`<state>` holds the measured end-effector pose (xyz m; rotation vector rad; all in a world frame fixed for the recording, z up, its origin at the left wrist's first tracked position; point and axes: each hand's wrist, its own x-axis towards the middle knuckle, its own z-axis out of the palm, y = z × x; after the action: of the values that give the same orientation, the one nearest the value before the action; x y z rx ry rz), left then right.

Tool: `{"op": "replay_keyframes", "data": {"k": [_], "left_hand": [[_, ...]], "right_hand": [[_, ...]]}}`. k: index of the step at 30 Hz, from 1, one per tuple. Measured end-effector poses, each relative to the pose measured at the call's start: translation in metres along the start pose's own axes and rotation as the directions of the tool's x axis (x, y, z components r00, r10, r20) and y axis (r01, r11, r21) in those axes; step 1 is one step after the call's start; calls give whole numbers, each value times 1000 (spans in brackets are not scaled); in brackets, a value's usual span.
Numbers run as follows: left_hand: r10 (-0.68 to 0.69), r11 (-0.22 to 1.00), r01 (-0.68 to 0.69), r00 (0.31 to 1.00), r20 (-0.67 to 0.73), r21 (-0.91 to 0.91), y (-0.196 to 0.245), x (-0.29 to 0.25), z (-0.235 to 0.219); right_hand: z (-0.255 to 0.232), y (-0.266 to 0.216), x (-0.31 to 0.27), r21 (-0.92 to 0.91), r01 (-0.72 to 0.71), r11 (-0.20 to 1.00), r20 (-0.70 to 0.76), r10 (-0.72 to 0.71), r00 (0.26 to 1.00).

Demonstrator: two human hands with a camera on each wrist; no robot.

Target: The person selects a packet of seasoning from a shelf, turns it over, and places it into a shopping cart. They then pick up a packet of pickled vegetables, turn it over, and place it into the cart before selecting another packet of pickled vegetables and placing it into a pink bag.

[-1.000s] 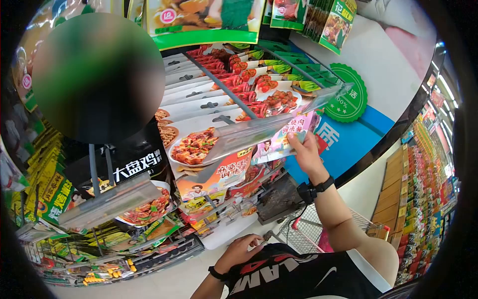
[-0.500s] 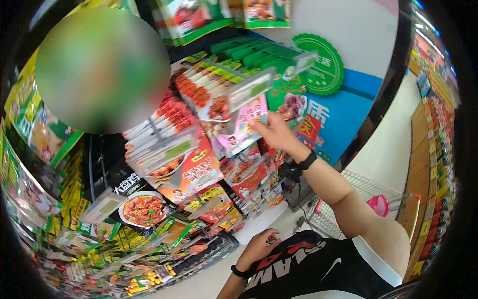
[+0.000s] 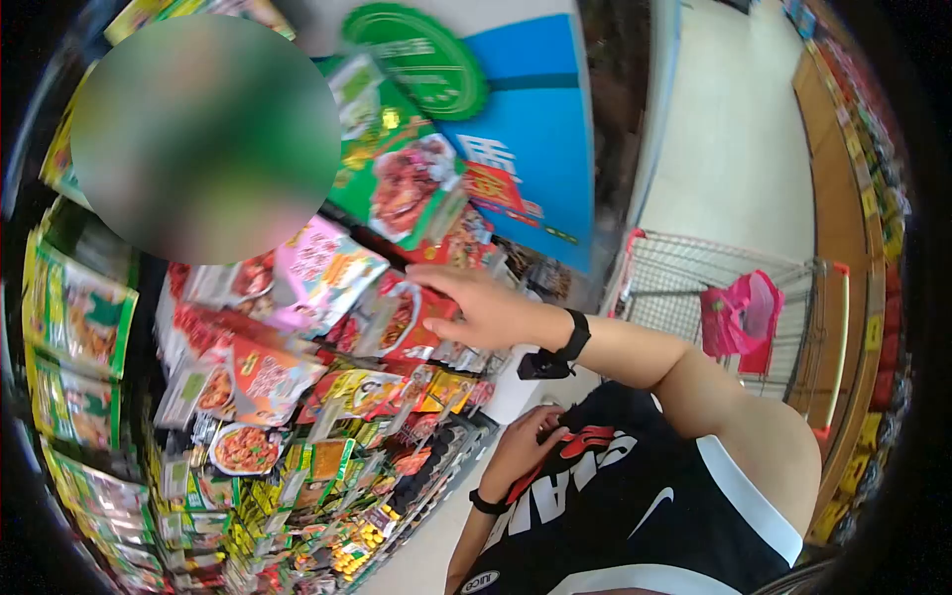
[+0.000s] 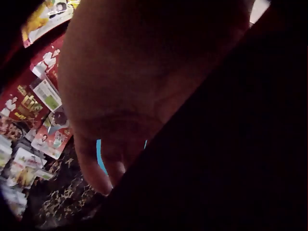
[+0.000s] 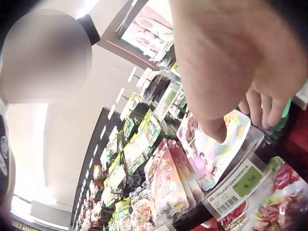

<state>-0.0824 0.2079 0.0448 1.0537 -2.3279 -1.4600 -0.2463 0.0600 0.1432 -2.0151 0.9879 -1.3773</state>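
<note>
The right hand is held out over the rack, fingers extended and thumb apart, beside a pink seasoning packet. From the right wrist, the hand hangs over the shiny pink packet, thumb tip overlapping it in view; contact cannot be told. Below that packet is a price label. Low at the front of the black shirt, the left hand has loosely bent fingers and nothing visible in it. Dark cloth covers part of the left hand in the left wrist view.
Hanging packets fill the rack at the left, with a green packet above the right hand. A shopping cart holding a pink bag stands at the right, before a wooden shelf. A blue panel is behind the rack.
The right hand has come off the pink packet, which now hangs with the others. The head view has swung, bringing more of the cart into sight. The left hand stays by the shirt.
</note>
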Motion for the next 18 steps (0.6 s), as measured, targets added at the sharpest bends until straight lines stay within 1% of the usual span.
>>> {"op": "replay_keyframes", "data": {"k": [1, 4, 6, 8, 10, 12, 14, 15, 17, 18], "left_hand": [[-11, 1000, 12, 1000, 25, -16, 5, 5, 4], [-60, 998, 62, 994, 91, -22, 9, 21, 17], [-81, 996, 86, 990, 112, -38, 16, 31, 25], [-99, 995, 98, 985, 145, 13, 22, 40, 32], [-107, 994, 101, 978, 176, 44, 32, 52, 39], [-112, 993, 101, 972, 208, 63, 42, 62, 46], [-126, 990, 105, 959, 255, 97, 48, 74, 54], [-135, 988, 107, 951, 280, 113, 51, 77, 60], [-178, 982, 148, 935, 307, 117, 56, 83, 70], [-195, 979, 162, 928, 316, 126, 58, 85, 74]], "right_hand": [[-7, 7, -19, -50, 64, 997, -40, -66, 997], [-48, 28, -80, 150, -76, 986, 119, 59, 991], [-69, 63, -131, 236, -252, 938, 273, 185, 944], [-93, 94, -184, 166, -322, 932, 347, 251, 904], [-109, 137, -242, 31, -526, 850, 416, 467, 780], [-123, 173, -291, -98, -661, 744, 332, 650, 683], [-115, 243, -354, -47, -790, 611, 195, 782, 593], [-112, 267, -382, -7, -812, 584, 75, 810, 582], [-113, 293, -408, 63, -917, 394, -56, 919, 391], [-112, 307, -419, 109, -927, 358, -92, 933, 349]]}}
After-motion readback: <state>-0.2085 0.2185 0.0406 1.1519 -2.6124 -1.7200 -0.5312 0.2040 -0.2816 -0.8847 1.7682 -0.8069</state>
